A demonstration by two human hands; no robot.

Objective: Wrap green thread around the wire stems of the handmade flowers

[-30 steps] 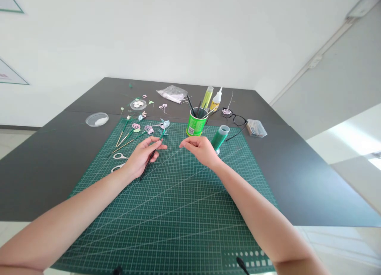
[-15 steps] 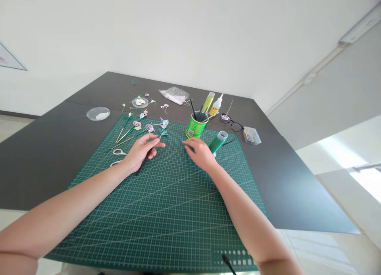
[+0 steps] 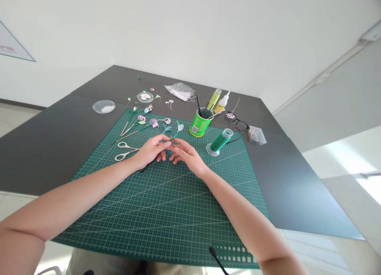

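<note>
My left hand [image 3: 153, 150] is closed on a thin stem [image 3: 174, 136] wrapped in green, with a pale blue flower [image 3: 180, 127] at its upper end. A dark thin end [image 3: 145, 167] sticks out below that hand. My right hand [image 3: 189, 158] meets the stem from the right, its thumb and index fingertips at the green wrap beside the left fingertips; its other fingers are loosely curled. Whether a thread lies between its fingertips is too small to see. White-handled scissors [image 3: 122, 156] lie left of my left hand, partly hidden by it.
On the green cutting mat [image 3: 166, 211] stand a green thread spool [image 3: 220, 141] and a green can [image 3: 200, 124] of tools. Flower stems [image 3: 133, 126] lie at the back left. Behind are a glue bottle [image 3: 222, 102], glasses [image 3: 242, 125], a clear box [image 3: 256, 135] and a plastic bag [image 3: 180, 91].
My right hand has moved left from beside the spool to the stem in my left hand. The left hand and flower have shifted slightly right, and the view has tilted a little.
</note>
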